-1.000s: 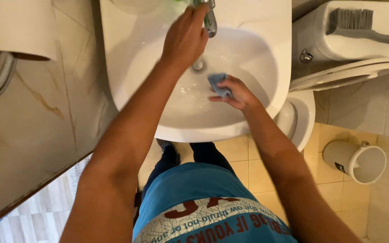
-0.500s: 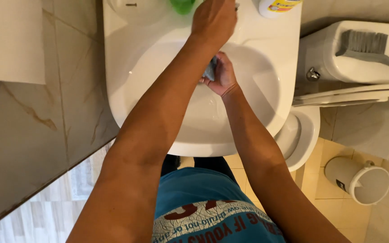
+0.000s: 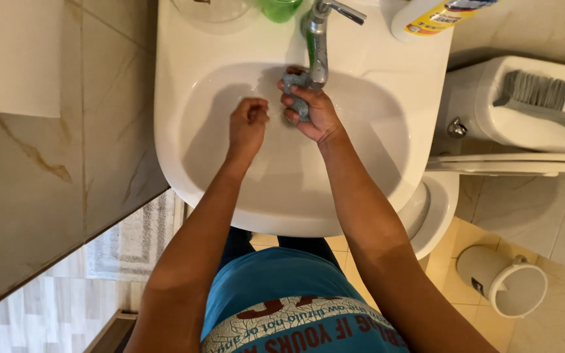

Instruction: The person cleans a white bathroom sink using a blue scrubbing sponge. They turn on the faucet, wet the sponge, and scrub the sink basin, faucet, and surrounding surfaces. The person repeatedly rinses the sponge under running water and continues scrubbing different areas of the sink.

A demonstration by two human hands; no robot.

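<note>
One sink point(image 3: 387, 163). Right hand point(image 3: 312, 111) fingers clamped on one blue sponge point(image 3: 295, 88) under one tap point(image 3: 318, 39), near back edge; left hand point(image 3: 248, 124) curled in loose fist, holding nothing.

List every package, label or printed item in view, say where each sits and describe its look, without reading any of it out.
Cleaner bottle: lying on the sink's back ledge, right of the tap; white body, yellow label with a red and blue patch.
Printed shirt: worn by the person, bottom centre; blue cloth, pale crackled band with blue and red lettering.
Small dark label: on the side of the white bin, on the floor bottom right.
No signs or screens.
</note>
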